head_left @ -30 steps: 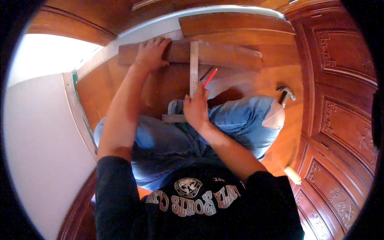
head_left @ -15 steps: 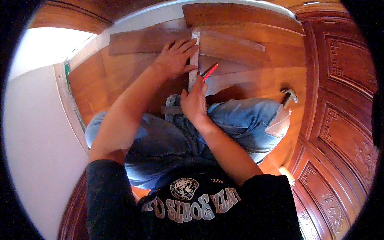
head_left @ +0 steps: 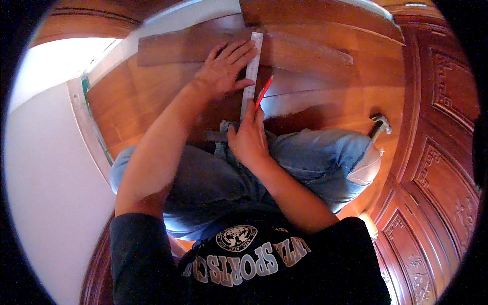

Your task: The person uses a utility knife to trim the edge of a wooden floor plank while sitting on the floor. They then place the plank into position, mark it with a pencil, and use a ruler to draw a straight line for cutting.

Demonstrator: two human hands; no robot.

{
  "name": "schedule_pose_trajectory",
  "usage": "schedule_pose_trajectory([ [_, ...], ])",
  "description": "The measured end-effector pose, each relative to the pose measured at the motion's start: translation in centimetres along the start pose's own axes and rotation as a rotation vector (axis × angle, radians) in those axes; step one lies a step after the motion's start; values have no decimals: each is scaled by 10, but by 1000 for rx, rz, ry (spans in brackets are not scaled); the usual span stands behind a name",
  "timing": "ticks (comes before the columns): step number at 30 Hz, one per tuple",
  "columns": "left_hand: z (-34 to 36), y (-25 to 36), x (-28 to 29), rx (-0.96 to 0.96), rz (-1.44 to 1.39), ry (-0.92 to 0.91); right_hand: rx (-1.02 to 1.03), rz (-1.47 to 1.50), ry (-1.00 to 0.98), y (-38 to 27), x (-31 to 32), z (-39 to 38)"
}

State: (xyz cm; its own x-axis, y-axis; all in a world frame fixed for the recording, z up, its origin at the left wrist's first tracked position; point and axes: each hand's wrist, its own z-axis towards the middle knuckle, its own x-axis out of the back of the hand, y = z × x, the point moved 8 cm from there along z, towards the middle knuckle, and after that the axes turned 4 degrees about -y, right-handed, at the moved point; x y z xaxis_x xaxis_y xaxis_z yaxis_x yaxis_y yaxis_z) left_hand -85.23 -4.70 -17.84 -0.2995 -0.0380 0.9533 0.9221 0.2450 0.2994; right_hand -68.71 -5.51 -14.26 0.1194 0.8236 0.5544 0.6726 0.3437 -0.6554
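Note:
A pale straight ruler [head_left: 252, 70] lies across a long brown floorboard [head_left: 170, 50], its near end reaching toward my lap. My left hand [head_left: 222, 71] is spread flat over the board, with fingertips and thumb pressing on the ruler's left edge. My right hand [head_left: 249, 140] is closed around a red pencil [head_left: 265, 90] at the near end of the ruler. The pencil tilts up and to the right, its upper end free of the hand. My right fingertips are partly hidden, so whether the pencil's point touches the board cannot be made out.
A claw hammer [head_left: 380, 124] lies on the wooden floor [head_left: 351, 109] beside my right knee. Another board [head_left: 315, 30] runs along the far wall. Carved red-brown wooden panels [head_left: 437, 168] line the right side. A white wall panel [head_left: 46, 168] stands close on the left.
The ruler's far end now appears further right and tilts more. The red pencil has turned slightly more upright in my right hand. My left hand stays pressed on the ruler.

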Motion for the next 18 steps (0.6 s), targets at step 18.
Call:
schedule_pose_trajectory([
  [18, -2, -4, 1, -25, -23, 50, 44, -52, -10, -4, -5, -4],
])
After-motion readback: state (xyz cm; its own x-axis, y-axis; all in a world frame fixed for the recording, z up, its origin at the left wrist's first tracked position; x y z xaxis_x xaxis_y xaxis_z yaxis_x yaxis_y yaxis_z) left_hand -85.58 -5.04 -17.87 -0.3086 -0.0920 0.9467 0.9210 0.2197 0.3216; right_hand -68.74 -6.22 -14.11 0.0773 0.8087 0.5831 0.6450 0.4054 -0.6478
